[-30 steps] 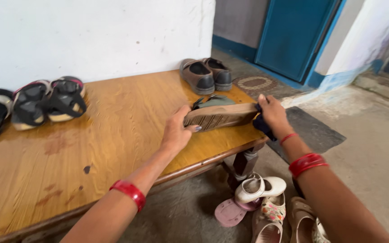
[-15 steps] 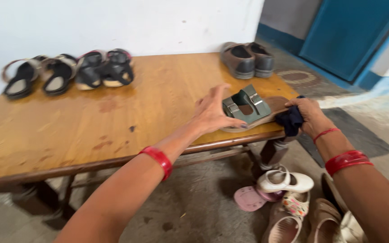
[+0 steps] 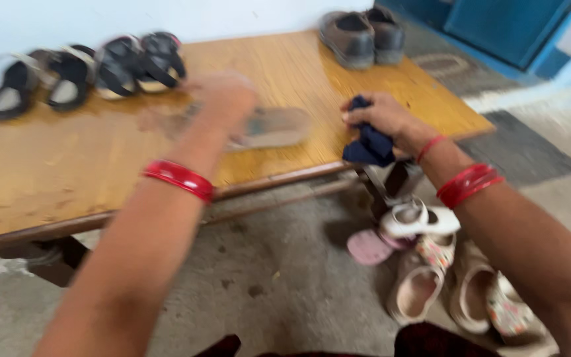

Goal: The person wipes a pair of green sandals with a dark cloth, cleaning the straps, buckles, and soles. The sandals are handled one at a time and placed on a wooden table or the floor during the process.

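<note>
My left hand (image 3: pixel 223 99) is blurred with motion over the middle of the wooden table (image 3: pixel 54 172). It lies on one end of a flat sandal (image 3: pixel 272 127), which rests on the tabletop. My right hand (image 3: pixel 383 116) hovers at the table's front edge, to the right of the sandal, and is closed on a bunched dark blue cloth (image 3: pixel 368 147). Red bangles sit on both wrists.
A pair of brown shoes (image 3: pixel 361 36) stands at the table's far right corner. Two pairs of black sandals (image 3: pixel 84 69) line its far left edge by the white wall. Several small shoes and sandals (image 3: pixel 424 264) lie on the concrete floor under my right arm. A dark mat (image 3: pixel 530 149) lies further right.
The sandal was laid flat and has slid left towards the table's middle with my left hand. My right hand has come off the sandal with the cloth. The view has tilted down.
</note>
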